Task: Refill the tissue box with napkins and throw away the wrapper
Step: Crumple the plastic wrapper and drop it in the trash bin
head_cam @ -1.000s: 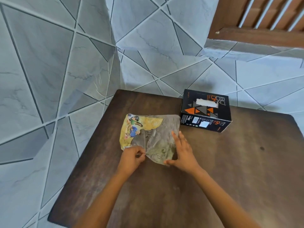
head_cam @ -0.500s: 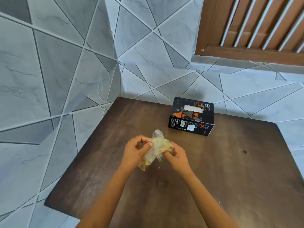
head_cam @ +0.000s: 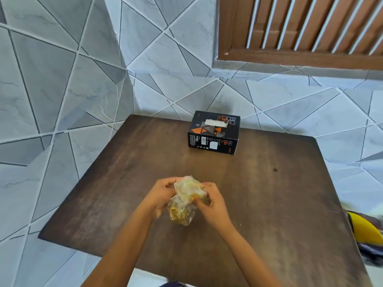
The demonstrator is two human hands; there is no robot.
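Observation:
A crumpled yellow and clear plastic wrapper (head_cam: 186,200) is bunched between both hands above the middle of the dark wooden table (head_cam: 269,193). My left hand (head_cam: 161,195) grips its left side with curled fingers. My right hand (head_cam: 211,201) grips its right side. The black tissue box (head_cam: 214,132) with orange and grey triangles stands at the table's far edge, with white napkin showing in its top slot.
Grey tiled walls close in behind and to the left of the table. A brown slatted shutter (head_cam: 310,27) is at the top right. A yellow and dark object (head_cam: 364,233) lies off the table's right edge.
The wrapper lay flat on the table a second ago; both hands have gathered it into a tight ball and lifted it. The view has pulled back from the box.

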